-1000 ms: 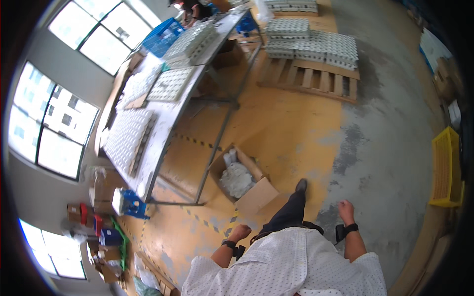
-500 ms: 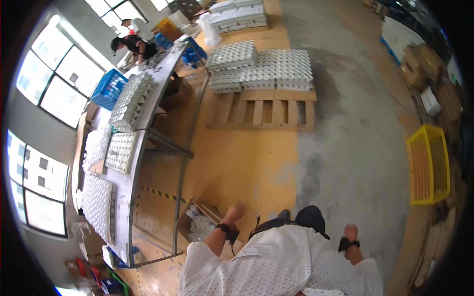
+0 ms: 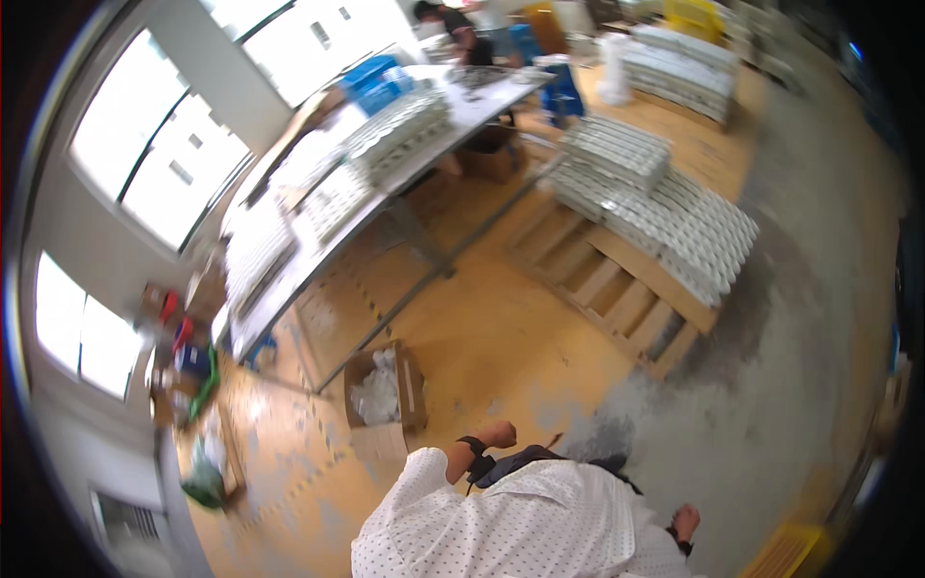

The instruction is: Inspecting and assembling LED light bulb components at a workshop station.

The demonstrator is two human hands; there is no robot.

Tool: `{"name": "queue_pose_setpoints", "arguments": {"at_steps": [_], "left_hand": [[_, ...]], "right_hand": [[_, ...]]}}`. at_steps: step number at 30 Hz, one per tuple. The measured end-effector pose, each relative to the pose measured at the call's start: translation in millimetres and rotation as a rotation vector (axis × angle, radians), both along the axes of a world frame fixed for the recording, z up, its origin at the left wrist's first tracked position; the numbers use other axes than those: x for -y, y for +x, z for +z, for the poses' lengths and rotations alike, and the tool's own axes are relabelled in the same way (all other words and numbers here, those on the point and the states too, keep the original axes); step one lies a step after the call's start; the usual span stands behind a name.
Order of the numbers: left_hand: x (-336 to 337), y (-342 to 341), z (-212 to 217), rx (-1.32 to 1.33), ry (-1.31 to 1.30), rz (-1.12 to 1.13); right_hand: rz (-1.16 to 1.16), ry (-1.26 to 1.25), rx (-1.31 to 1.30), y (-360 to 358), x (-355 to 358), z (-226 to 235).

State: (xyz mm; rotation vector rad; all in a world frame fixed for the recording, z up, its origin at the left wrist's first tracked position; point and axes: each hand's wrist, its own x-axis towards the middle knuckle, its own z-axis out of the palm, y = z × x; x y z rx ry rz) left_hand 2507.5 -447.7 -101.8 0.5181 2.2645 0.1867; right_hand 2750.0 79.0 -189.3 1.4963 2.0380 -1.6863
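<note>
My left hand [image 3: 496, 433] hangs in front of my body with its fingers curled into a loose fist and nothing in it. A black band sits on its wrist. It is nearest to an open cardboard box [image 3: 385, 390] holding white material, on the floor to its left. My right hand [image 3: 684, 523] swings low at my right side, also with a dark wristband. It holds nothing I can see, and it is too small to tell its fingers. My white dotted sleeves and shirt fill the bottom edge.
A long metal table [image 3: 385, 183] loaded with white trays runs along the windows at left. A wooden pallet [image 3: 626, 289] with stacked white trays [image 3: 665, 202] lies ahead to the right. Blue crates [image 3: 381, 82] and another person [image 3: 453, 24] are at the far end. A yellow crate [image 3: 785, 554] is at lower right.
The view has swung and tilted as I walk: the pallet and table now lie diagonally ahead. My left hand has closed into a fist and my right hand has dropped lower.
</note>
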Motion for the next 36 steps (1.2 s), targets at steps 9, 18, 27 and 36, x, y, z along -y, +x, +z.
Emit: {"name": "queue_pose_setpoints", "arguments": {"at_steps": [9,18,27,36], "left_hand": [[-33,57,12,-0.198,0.302,0.573],[8,130,1,0.008,0.038,0.703],[49,93,-15,-0.071,0.141,0.781],[58,90,-4,-0.071,0.153,0.759]], "right_hand": [[0.646,0.227,-0.019,-112,-148,-83],[1.308,0.436,-0.059,-150,-61,-101],[1.516,0.377,-0.206,-170,-19,-79],[1.709,0.277,-0.331,-177,-10,-68]]}}
